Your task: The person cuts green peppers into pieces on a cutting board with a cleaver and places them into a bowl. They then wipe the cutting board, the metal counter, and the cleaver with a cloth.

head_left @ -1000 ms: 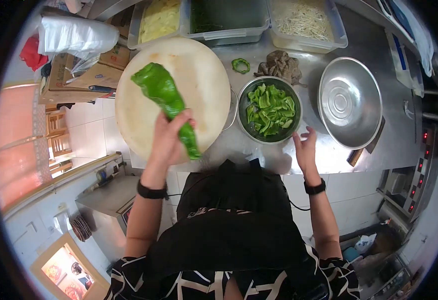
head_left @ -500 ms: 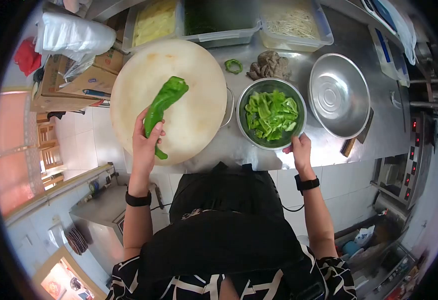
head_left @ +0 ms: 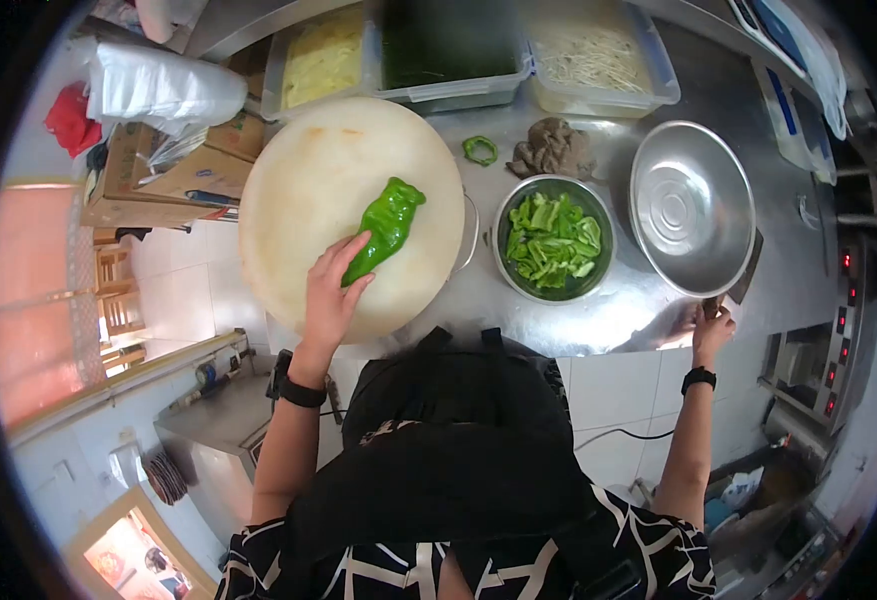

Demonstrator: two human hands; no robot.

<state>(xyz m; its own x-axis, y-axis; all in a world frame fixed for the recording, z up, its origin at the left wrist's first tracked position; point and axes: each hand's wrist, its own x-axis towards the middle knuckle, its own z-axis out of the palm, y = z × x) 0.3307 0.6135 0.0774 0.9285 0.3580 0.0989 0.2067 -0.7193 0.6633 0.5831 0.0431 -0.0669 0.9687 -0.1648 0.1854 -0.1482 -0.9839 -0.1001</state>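
Observation:
A long green pepper (head_left: 390, 222) lies on the round chopping board (head_left: 303, 200), its broad end pointing away from me. My left hand (head_left: 332, 292) is closed around its near end, thumb on one side and fingers on the other. At the table's front edge on the right, my right hand (head_left: 715, 328) grips the handle of a knife (head_left: 750, 272). Part of the knife's blade is hidden beneath the rim of a large steel bowl (head_left: 673, 205). Between my hands stands a smaller steel bowl (head_left: 499, 235) holding cut green pepper pieces (head_left: 555, 242).
A green pepper ring (head_left: 479, 150) and a greyish-brown clump (head_left: 552, 150) lie behind the smaller bowl. Plastic tubs line the back, one with pale shreds (head_left: 593, 62). Cardboard boxes (head_left: 138, 165) and a plastic bag roll (head_left: 166, 85) are at the left.
My right hand has left the smaller bowl's rim and moved right onto the knife handle. My left hand has shifted the pepper to the right and laid it on the board.

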